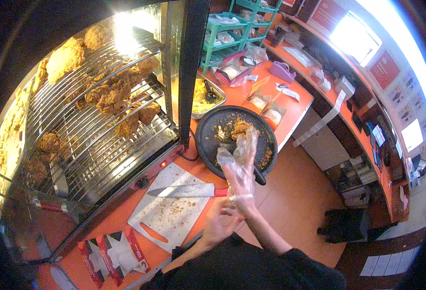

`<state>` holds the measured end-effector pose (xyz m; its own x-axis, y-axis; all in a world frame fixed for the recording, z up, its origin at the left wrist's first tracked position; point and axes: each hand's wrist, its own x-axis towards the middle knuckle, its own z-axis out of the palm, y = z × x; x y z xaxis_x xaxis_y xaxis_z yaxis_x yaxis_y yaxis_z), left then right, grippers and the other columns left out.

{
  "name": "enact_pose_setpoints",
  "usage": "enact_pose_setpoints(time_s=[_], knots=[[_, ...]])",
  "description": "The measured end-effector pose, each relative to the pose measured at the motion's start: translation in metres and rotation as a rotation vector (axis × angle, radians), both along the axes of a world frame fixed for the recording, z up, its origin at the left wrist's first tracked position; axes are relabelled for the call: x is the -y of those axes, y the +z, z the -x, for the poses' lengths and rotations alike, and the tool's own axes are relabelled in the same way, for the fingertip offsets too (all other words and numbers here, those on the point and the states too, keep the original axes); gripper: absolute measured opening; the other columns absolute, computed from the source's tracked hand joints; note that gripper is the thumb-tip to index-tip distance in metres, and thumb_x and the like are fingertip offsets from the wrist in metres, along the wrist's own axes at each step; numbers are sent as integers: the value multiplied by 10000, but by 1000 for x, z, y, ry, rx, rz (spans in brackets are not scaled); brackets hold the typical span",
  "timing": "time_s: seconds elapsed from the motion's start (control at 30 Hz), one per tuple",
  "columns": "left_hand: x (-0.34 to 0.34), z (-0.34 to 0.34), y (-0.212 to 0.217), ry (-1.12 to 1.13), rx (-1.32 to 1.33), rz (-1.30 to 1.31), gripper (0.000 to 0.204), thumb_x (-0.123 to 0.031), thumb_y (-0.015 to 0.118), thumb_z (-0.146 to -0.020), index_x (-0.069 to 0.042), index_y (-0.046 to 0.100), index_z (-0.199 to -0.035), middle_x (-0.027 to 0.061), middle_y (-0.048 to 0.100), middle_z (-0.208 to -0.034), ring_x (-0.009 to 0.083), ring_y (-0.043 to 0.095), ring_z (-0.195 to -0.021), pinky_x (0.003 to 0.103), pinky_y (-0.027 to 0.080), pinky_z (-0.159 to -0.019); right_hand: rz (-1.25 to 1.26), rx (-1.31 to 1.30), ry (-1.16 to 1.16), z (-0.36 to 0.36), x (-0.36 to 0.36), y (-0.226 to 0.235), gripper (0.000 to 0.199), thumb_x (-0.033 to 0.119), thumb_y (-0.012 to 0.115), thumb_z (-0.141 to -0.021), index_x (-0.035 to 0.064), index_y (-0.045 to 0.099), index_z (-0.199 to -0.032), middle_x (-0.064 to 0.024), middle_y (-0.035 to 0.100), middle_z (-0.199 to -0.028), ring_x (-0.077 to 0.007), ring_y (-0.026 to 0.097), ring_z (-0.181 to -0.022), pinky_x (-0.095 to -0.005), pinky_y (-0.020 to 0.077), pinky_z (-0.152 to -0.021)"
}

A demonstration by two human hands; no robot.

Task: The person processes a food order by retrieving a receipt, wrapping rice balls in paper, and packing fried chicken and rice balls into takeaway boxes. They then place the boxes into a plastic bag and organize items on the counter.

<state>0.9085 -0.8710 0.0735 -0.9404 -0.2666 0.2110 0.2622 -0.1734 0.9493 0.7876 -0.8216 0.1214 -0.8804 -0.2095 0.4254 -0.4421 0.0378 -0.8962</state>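
Observation:
My right hand [242, 171] wears a clear, loose plastic glove and reaches over a round black pan [208, 157]. Its thumb and fingers are apart, with nothing visibly held. Just past the fingertips lies a piece of fried chicken [242, 127], among crumbs and small scraps in the pan. My bare left hand [220, 223] is at the right wrist, its curled fingers at the glove's cuff [242, 197]. Beside the hands, a knife [186, 190] with a red handle lies across a white cutting board [150, 220] scattered with crumbs.
A lit glass display case [174, 87] with fried chicken [113, 92] on wire racks fills the left. Red-and-white paper packs [111, 256] lie near the board. Beyond the pan are a metal tray of yellow food [205, 101], wrapped items [272, 115] and green shelves [227, 36].

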Motion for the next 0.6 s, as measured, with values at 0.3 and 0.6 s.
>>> enact_pose_setpoints(time_s=[0.3, 0.6], knots=[[-22, 17, -24, -116, 156, 234, 355, -30, 612, -783, 6, 488, -1115, 157, 579, -1017, 272, 587, -926, 328, 458, -830, -979, 273, -346, 55, -57, -51, 779, 461, 667, -697, 37, 371, -1279, -279, 514, -1141, -401, 521, -1039, -425, 432, -862], [87, -48, -48, 380, 324, -27, 447, -24, 531, -841, -33, 403, -1269, 100, 522, -1133, 188, 530, -1025, 309, 434, -872, -1266, 348, -93, 67, -36, -70, 642, 337, 663, -660, 92, 372, -1178, -225, 623, -897, -382, 613, -851, -471, 480, -754]])
